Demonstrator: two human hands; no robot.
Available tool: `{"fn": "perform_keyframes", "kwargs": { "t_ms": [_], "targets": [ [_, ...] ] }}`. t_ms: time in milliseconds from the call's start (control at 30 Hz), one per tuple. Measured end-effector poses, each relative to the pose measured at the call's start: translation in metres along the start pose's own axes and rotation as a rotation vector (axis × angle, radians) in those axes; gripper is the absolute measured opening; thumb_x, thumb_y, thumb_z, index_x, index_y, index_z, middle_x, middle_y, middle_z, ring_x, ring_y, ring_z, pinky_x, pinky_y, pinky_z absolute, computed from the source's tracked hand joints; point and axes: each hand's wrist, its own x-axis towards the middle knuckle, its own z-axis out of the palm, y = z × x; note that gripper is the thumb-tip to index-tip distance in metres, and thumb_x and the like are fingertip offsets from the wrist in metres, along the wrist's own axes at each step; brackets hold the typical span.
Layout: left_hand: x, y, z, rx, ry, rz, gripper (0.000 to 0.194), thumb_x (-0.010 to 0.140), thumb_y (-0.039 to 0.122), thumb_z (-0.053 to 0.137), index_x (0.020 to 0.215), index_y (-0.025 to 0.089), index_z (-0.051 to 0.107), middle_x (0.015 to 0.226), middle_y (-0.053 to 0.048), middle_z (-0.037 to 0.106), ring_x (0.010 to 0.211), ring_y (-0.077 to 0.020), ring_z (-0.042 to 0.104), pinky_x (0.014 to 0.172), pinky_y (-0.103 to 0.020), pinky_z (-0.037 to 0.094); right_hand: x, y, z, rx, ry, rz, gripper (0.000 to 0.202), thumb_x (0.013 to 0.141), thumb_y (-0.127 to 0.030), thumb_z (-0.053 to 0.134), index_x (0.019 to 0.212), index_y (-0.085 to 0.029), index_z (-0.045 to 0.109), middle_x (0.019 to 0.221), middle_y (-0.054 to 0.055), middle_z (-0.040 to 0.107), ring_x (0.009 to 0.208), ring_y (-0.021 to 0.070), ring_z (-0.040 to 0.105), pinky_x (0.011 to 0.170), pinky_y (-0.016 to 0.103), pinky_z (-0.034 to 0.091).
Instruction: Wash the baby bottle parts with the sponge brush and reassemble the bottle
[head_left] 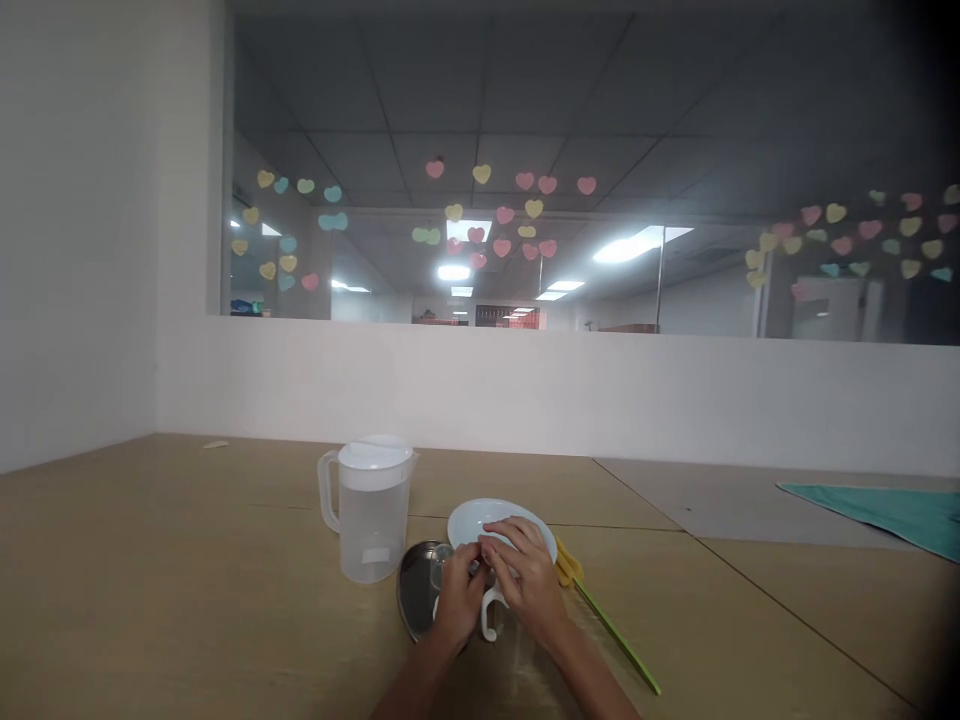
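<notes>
My left hand (pixel 460 597) is closed, its fingertips pinched over the metal tray; what they hold is hidden. Beside it my right hand (pixel 529 577) has its thumb and index finger pressed together near the left fingertips, and I cannot make out anything between them. Just below the hands shows the curved handle of a white cup (pixel 490 626), the rest mostly covered. A white oval plate (pixel 469 518) lies behind the hands. The dark metal tray (pixel 415 590) sits under and left of my left hand, with a small clear round item (pixel 439 568) on it.
A clear lidded pitcher (pixel 375 525) stands left of the tray. Right of the plate lie a yellow object (pixel 569 562) and a thin green stick (pixel 622 642). A teal cloth (pixel 892 512) is at the far right, and a small pale scrap (pixel 216 444) at the back left.
</notes>
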Motion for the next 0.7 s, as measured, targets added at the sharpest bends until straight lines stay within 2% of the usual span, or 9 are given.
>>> {"fn": "perform_keyframes", "kwargs": {
  "t_ms": [133, 300, 400, 567, 700],
  "targets": [
    [0.000, 0.003, 0.002, -0.047, -0.003, -0.015, 0.026, 0.083, 0.031, 0.045, 0.081, 0.014, 0.064, 0.082, -0.007, 0.066, 0.075, -0.0179, 0.057, 0.071, -0.028, 0.043, -0.002, 0.004, 0.005, -0.033, -0.097, 0.068, 0.024, 0.087, -0.022, 0.045, 0.086, -0.025, 0.069, 0.101, 0.005, 0.065, 0.096, 0.0211, 0.055, 0.084, 0.040, 0.045],
    [0.002, 0.007, 0.000, -0.106, 0.046, 0.019, 0.022, 0.081, 0.027, 0.045, 0.082, 0.014, 0.062, 0.087, -0.007, 0.065, 0.083, -0.0186, 0.057, 0.077, -0.029, 0.042, -0.002, 0.005, 0.004, -0.045, -0.134, 0.045, 0.023, 0.087, -0.026, 0.047, 0.100, -0.027, 0.066, 0.108, 0.005, 0.063, 0.099, 0.0210, 0.055, 0.084, 0.040, 0.046],
    [0.004, 0.010, -0.003, -0.035, 0.024, 0.058, 0.022, 0.083, 0.028, 0.044, 0.082, 0.015, 0.062, 0.088, -0.007, 0.064, 0.084, -0.0191, 0.056, 0.079, -0.030, 0.042, -0.002, 0.005, 0.003, -0.034, -0.047, -0.013, 0.023, 0.087, -0.023, 0.046, 0.101, -0.024, 0.064, 0.104, 0.006, 0.064, 0.095, 0.0197, 0.057, 0.084, 0.040, 0.048],
    [0.003, 0.016, -0.005, 0.144, -0.069, 0.171, 0.024, 0.085, 0.025, 0.040, 0.087, 0.017, 0.063, 0.088, -0.007, 0.064, 0.085, -0.0204, 0.054, 0.080, -0.033, 0.041, -0.012, 0.000, 0.005, -0.018, 0.200, -0.108, 0.025, 0.086, -0.012, 0.041, 0.096, -0.018, 0.064, 0.093, 0.009, 0.066, 0.090, 0.0173, 0.062, 0.076, 0.033, 0.054],
    [0.003, 0.019, -0.005, 0.174, -0.089, 0.198, 0.024, 0.085, 0.024, 0.041, 0.090, 0.018, 0.064, 0.091, -0.007, 0.064, 0.086, -0.0204, 0.053, 0.081, -0.034, 0.039, -0.017, -0.006, 0.001, -0.067, 0.284, -0.200, 0.026, 0.084, -0.009, 0.043, 0.100, -0.018, 0.062, 0.088, 0.009, 0.067, 0.086, 0.0174, 0.064, 0.070, 0.030, 0.056]
  ]
}}
